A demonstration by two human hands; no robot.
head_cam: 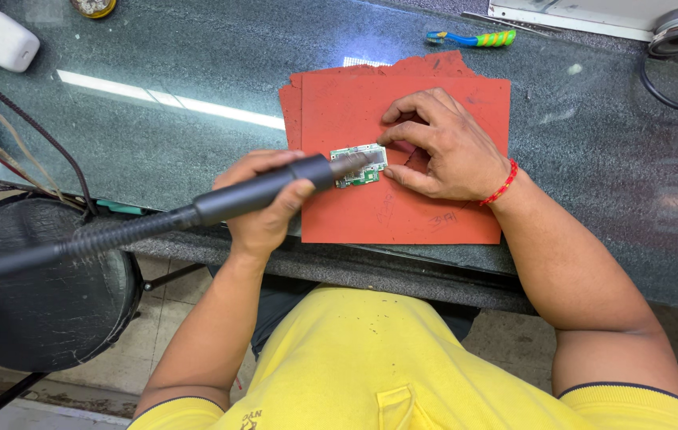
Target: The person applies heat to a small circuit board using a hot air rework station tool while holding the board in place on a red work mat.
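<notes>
Light falls from overhead and it is bright and even across the scene. A long white streak of glare (pixel 172 99), shaped like a tube lamp, lies mirrored on the glossy dark bench (pixel 594 159), with a smaller bright patch (pixel 364 61) just behind the red mat (pixel 403 215). Shadows are soft and short: a faint one sits under the right hand (pixel 442 147) on the mat. Colours look strong, the mat and the yellow shirt (pixel 355 366) vivid. Focus is sharp in the middle. Toward the edges the straight bench front bows, a wide-lens bend, and the corners look slightly softer.
</notes>
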